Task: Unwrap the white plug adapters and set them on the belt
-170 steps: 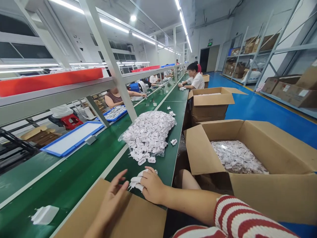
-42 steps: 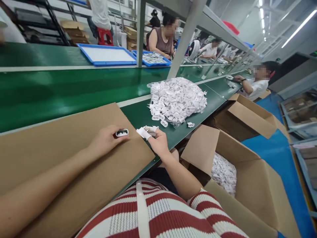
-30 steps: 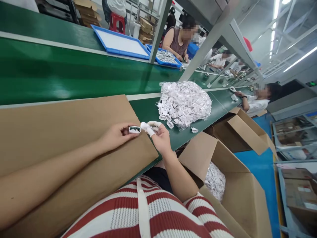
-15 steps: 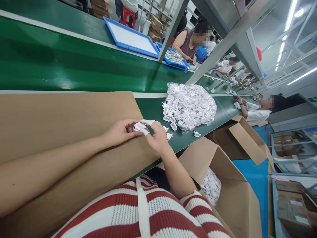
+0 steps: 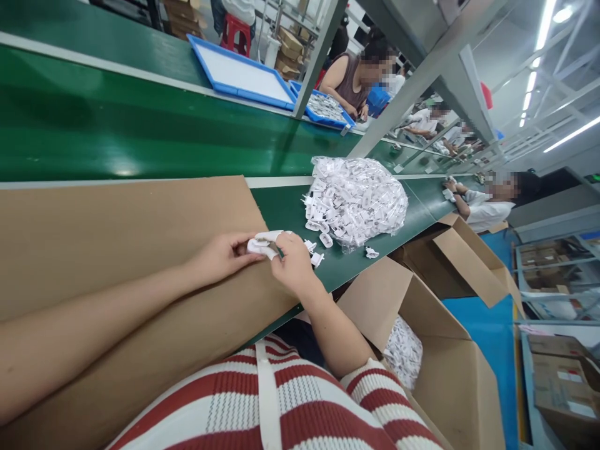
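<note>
My left hand (image 5: 224,255) pinches a small white plastic part (image 5: 255,246) over the brown cardboard. From the other side, the thumb and index finger of my right hand (image 5: 294,262), both wrapped in white coverings, close on that same part. Its exact shape is mostly hidden by my fingers. Just beyond my right hand, a few loose white plastic pieces (image 5: 317,259) lie on the green table. A clear plastic bag (image 5: 359,200) full of similar white pieces rests behind them, with some spilling from its left side.
A large cardboard sheet or box (image 5: 117,219) lies under my forearms. An open carton (image 5: 450,375) with bagged white parts stands at lower right, another carton (image 5: 473,262) beyond it. Across the green belt (image 5: 154,131) are blue trays (image 5: 244,72) and a seated co-worker (image 5: 349,78).
The view has shifted slightly. Both hands stay together on the white part, and my right fingers have changed their angle on it a little. The far-right co-worker's hands have moved.
</note>
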Available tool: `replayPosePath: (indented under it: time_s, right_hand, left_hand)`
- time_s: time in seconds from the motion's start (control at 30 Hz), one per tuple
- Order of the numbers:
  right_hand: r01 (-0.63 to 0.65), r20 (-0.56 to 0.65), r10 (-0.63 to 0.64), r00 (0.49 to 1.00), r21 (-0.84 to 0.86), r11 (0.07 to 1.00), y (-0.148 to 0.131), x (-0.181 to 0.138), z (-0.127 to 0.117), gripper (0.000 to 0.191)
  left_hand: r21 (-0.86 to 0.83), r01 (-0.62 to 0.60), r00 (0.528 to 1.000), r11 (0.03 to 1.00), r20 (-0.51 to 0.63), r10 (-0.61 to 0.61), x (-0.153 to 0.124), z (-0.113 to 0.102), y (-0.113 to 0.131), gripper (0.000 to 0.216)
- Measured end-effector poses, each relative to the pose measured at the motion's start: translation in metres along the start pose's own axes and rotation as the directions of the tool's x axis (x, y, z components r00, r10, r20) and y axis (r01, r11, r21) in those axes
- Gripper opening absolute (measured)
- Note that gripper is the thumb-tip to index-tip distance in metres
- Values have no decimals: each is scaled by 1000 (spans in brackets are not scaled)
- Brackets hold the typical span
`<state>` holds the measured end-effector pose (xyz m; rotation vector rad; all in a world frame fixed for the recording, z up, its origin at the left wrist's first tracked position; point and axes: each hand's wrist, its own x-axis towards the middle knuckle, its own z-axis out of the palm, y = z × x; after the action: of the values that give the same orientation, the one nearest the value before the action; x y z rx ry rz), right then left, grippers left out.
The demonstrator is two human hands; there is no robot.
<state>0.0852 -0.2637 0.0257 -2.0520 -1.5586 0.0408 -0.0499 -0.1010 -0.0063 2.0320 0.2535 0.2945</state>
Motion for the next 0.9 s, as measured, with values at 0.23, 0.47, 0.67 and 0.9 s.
replayPosePath:
  time_s: [0.23, 0.47, 0.67, 0.9]
  right_hand:
    - [-87, -32, 83, 996, -138, 987, -20, 5, 3, 23]
    - [-143, -30, 142, 989, -27, 989, -15, 12, 4, 22]
    - [-168, -176, 177, 968, 65, 984, -5, -31, 3, 54]
    - [-370, -219, 340, 914, -113, 922, 27, -56, 12, 54]
  left_hand:
    - [526, -5, 999, 851, -43, 33, -2, -12, 5, 56]
    - [585, 41, 997, 810, 32, -73, 11, -25, 22, 54]
    - [451, 348, 936, 822, -110, -335, 41, -70, 25, 73]
    - [627, 523, 829, 578, -531, -174, 88, -155, 22, 68]
